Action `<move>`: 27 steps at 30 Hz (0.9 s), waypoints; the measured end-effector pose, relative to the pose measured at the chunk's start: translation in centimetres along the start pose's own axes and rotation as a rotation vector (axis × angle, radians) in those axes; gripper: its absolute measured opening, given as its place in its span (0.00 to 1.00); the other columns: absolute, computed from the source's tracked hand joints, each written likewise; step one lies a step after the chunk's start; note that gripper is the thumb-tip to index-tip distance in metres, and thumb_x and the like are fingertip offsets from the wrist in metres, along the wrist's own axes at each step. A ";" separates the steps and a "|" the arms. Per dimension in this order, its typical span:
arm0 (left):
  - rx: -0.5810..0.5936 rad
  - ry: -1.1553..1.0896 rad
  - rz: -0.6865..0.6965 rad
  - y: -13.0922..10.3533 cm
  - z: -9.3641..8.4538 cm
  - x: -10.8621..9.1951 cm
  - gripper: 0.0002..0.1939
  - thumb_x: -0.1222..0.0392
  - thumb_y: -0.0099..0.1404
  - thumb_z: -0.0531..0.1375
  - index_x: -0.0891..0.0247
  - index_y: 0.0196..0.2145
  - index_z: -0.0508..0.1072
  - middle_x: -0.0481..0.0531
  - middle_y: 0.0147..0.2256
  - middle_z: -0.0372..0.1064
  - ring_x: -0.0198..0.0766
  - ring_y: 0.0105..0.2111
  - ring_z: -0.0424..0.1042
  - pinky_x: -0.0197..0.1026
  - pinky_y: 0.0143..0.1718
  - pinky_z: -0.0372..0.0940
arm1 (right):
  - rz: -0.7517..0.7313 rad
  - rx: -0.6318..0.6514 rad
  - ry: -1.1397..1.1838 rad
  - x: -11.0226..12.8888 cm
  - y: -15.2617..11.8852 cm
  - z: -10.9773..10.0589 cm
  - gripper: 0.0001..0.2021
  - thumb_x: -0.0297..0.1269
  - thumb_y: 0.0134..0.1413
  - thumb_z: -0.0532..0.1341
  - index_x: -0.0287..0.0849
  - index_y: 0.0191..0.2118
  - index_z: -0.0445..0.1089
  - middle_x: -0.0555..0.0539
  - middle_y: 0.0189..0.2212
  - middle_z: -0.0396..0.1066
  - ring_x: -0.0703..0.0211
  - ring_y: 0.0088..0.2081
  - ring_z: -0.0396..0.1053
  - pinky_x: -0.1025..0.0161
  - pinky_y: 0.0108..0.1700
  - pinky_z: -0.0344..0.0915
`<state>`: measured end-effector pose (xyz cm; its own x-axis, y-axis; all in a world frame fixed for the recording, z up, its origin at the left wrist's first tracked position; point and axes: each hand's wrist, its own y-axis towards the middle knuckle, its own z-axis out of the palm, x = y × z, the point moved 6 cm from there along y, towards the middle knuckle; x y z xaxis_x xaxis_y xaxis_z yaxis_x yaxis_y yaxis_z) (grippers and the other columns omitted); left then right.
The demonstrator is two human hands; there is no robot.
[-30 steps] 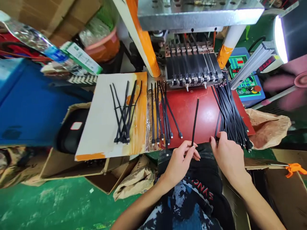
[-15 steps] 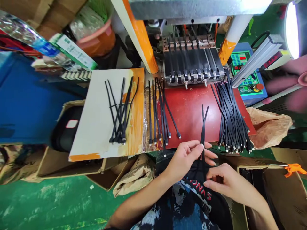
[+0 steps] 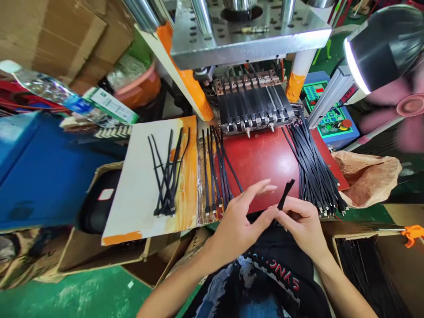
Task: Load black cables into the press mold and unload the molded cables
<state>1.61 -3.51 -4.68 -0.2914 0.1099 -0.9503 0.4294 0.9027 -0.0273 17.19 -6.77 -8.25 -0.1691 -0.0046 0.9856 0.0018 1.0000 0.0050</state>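
In the head view, the person's right hand [image 3: 303, 223] is closed in a pinch, with thumb and forefinger on a dark bundle of strands [image 3: 285, 194] that sticks up at a tilt, its ends fanned slightly. The left hand [image 3: 243, 216] comes in from the other side, its upper fingers stretched out and its thumb tip touching the base of that bundle; whether it grips the bundle too, one cannot tell. The bundle is above the person's lap, by the near edge of the red counter [image 3: 261, 154], and its lower part is mostly hidden by the hands.

On the counter's right side lies a large pile of black cables [image 3: 309, 168], their connectors toward the person. Left of the hands, a loose row of cables [image 3: 212, 176] lies roughly parallel, some crossing. Farther left, a tied bunch [image 3: 167, 176] rests on a white board [image 3: 132, 176] streaked with orange.

Behind the counter's bare middle is a metal fixture [image 3: 255, 108] with black cables laid side by side in it, below a thick steel plate [image 3: 248, 48]. To its right are a blue control box [image 3: 344, 130], a lit lamp [image 3: 380, 48] and a crumpled paper bag [image 3: 367, 176].
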 end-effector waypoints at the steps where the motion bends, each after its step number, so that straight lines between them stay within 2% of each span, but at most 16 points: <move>1: -0.007 0.018 0.082 1.0 -0.4 -1.0 0.22 0.53 0.73 0.65 0.56 0.62 0.73 0.56 0.57 0.78 0.45 0.56 0.77 0.46 0.62 0.68 | -0.024 -0.006 -0.013 0.0 0.0 0.0 0.17 0.46 0.63 0.68 0.43 0.26 0.77 0.52 0.21 0.67 0.64 0.22 0.59 0.65 0.25 0.56; 3: 0.019 0.027 0.225 2.5 -0.6 -2.7 0.11 0.56 0.74 0.65 0.59 0.50 0.80 0.55 0.50 0.80 0.42 0.50 0.79 0.42 0.55 0.70 | -0.067 -0.020 -0.038 -0.1 -0.2 0.1 0.17 0.44 0.64 0.68 0.43 0.24 0.76 0.53 0.20 0.64 0.63 0.23 0.59 0.64 0.26 0.56; 5: 0.046 0.010 0.284 3.4 -0.5 -3.5 0.08 0.59 0.75 0.63 0.61 0.41 0.82 0.53 0.45 0.80 0.39 0.45 0.79 0.39 0.51 0.71 | -0.097 -0.022 -0.074 -0.4 -0.5 0.2 0.15 0.42 0.66 0.66 0.44 0.26 0.77 0.51 0.23 0.67 0.61 0.26 0.63 0.63 0.28 0.58; 9: -0.008 -0.039 0.214 3.7 -1.0 -3.1 0.09 0.59 0.75 0.63 0.60 0.43 0.84 0.53 0.45 0.81 0.39 0.45 0.79 0.39 0.50 0.70 | -0.131 -0.022 -0.112 -1.3 -1.2 -0.1 0.10 0.38 0.70 0.62 0.49 0.42 0.83 0.47 0.34 0.76 0.56 0.35 0.74 0.60 0.37 0.69; 11: -0.026 -0.054 0.164 3.5 -1.3 -2.6 0.09 0.58 0.75 0.63 0.60 0.41 0.85 0.53 0.42 0.82 0.40 0.43 0.79 0.40 0.47 0.70 | -0.158 -0.015 -0.116 -1.4 -1.4 -0.7 0.13 0.36 0.71 0.60 0.52 0.51 0.82 0.48 0.34 0.76 0.57 0.34 0.74 0.60 0.38 0.71; 13: -0.004 -0.088 0.125 3.5 -1.4 -2.4 0.11 0.58 0.75 0.63 0.60 0.37 0.85 0.52 0.39 0.82 0.40 0.42 0.79 0.39 0.45 0.70 | -0.176 0.002 -0.088 -1.4 -1.3 -1.2 0.14 0.34 0.71 0.60 0.53 0.55 0.80 0.49 0.33 0.75 0.59 0.30 0.72 0.62 0.34 0.70; 16: 0.039 -0.167 0.097 3.6 -1.4 -2.3 0.11 0.58 0.74 0.64 0.61 0.36 0.86 0.53 0.38 0.81 0.39 0.40 0.79 0.38 0.43 0.70 | -0.168 -0.015 0.021 -1.1 -0.6 -1.7 0.12 0.34 0.69 0.63 0.53 0.52 0.82 0.49 0.35 0.73 0.63 0.25 0.68 0.65 0.26 0.65; 18: 0.043 -0.240 0.068 3.8 -1.5 -2.1 0.08 0.56 0.70 0.68 0.61 0.39 0.87 0.53 0.36 0.80 0.36 0.33 0.77 0.36 0.35 0.70 | -0.172 -0.053 0.060 -0.8 0.1 -1.7 0.11 0.34 0.68 0.64 0.52 0.50 0.83 0.49 0.35 0.72 0.66 0.24 0.65 0.66 0.23 0.62; 21: 0.009 -0.343 0.061 4.0 -2.0 -2.0 0.08 0.54 0.65 0.72 0.59 0.39 0.88 0.51 0.34 0.77 0.31 0.25 0.72 0.35 0.28 0.68 | -0.236 -0.043 0.035 0.3 1.2 -1.0 0.09 0.33 0.68 0.65 0.50 0.47 0.83 0.49 0.34 0.72 0.65 0.25 0.65 0.66 0.25 0.61; 24: -0.039 -0.306 0.117 4.4 -3.0 -2.6 0.08 0.53 0.64 0.73 0.59 0.35 0.88 0.51 0.33 0.77 0.32 0.27 0.73 0.35 0.28 0.67 | -0.302 0.017 -0.007 1.5 2.3 -0.1 0.07 0.31 0.67 0.65 0.47 0.41 0.82 0.50 0.32 0.72 0.64 0.28 0.66 0.66 0.28 0.62; 27: -0.048 -0.219 0.157 4.9 -3.7 -3.4 0.11 0.50 0.65 0.73 0.62 0.33 0.87 0.52 0.32 0.76 0.33 0.28 0.73 0.35 0.28 0.67 | -0.345 0.054 -0.016 2.5 3.4 0.4 0.07 0.31 0.67 0.65 0.45 0.36 0.78 0.50 0.32 0.72 0.63 0.32 0.68 0.65 0.33 0.64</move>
<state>1.58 2.10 -0.43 -0.0307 0.1624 -0.9862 0.4125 0.9008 0.1355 16.37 -3.39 -5.86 -0.1662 -0.3423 0.9248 -0.1100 0.9384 0.3276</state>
